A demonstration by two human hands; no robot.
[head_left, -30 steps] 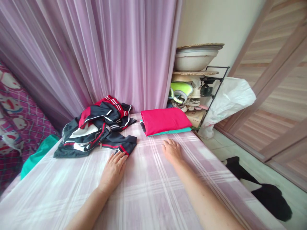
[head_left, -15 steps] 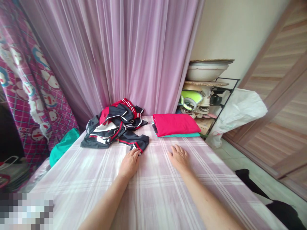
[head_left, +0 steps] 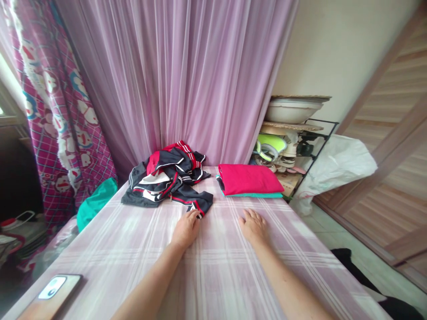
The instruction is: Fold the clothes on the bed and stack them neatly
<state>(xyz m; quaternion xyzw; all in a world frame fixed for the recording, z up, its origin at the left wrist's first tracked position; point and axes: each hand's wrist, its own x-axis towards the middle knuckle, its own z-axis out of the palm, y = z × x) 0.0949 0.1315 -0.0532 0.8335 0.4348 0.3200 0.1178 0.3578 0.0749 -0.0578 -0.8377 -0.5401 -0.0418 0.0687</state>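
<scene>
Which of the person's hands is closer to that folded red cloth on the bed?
Right. The right hand lies flat on the sheet just in front of the folded red cloth, not touching; the left hand is farther, its fingertips at the dark jacket.

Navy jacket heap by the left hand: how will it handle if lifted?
The jacket is probably floppy: it lies crumpled in loose folds, so lifted at the cuff by the left hand it would likely unfurl and trail. It looks thin, so likely light. Likely to drag across the cloth rather than roll.
</scene>
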